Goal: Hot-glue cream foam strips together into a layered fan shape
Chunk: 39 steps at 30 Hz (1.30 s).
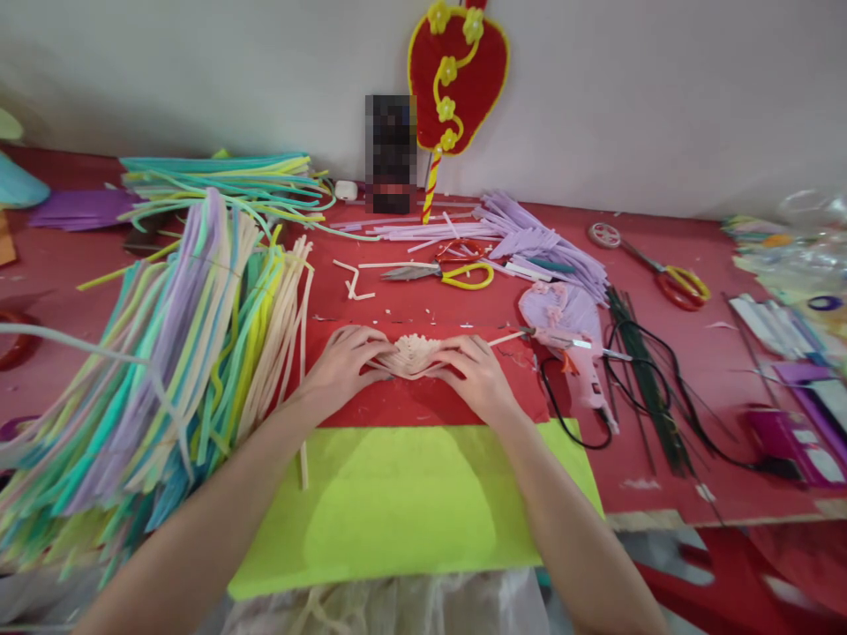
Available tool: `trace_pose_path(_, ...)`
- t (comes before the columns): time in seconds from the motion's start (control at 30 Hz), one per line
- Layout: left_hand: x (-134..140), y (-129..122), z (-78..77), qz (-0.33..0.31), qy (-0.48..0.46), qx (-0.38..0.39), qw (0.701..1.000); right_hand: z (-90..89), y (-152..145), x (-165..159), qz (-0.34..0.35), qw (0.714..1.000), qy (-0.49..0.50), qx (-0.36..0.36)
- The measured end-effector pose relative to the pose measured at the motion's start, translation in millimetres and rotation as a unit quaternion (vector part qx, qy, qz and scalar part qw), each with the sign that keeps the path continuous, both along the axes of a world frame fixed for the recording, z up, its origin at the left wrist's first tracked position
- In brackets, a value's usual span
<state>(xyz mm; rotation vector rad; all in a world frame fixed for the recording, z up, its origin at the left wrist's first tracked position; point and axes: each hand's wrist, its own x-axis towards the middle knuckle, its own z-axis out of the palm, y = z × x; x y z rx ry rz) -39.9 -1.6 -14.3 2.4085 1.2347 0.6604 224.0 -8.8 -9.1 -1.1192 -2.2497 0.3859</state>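
Note:
Between my two hands is a cream piece of bent pipe cleaners point(416, 355), its strands curving in a fan with a ruffled top. My left hand point(348, 360) pinches its left end, fingers closed on the strands. At the right end, my right hand point(477, 370) grips it the same way. Under the piece lies a red sheet point(423, 413), and nearer me a lime-green sheet point(410, 507). A pink glue gun point(582, 366) rests right of my right hand, with a lilac fan-shaped piece beside it.
Bundles of coloured pipe cleaners point(198, 353) fill the left side. Yellow-handled scissors point(456, 273) lie beyond my hands, near lilac pipe cleaners point(549, 238). Another pair of scissors point(662, 265), green stems point(645, 388) and a black cord are at right. A red fan point(456, 88) leans against the wall.

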Motion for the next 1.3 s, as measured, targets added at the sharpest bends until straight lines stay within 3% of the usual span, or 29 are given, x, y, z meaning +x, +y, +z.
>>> trace_pose_path(0.53, 0.4, 2.4, 0.9, 0.039, -0.041, -0.060, 0.997, -4.2, 3.4, 9.5, -0.030, 0.999, 0.015, -0.013)
trace_pose_path(1.3, -3.4, 4.2, 12.9, 0.000, -0.100, -0.095, 0.990, -0.7, 3.0, 9.3, -0.013, 0.997, 0.057, -0.048)
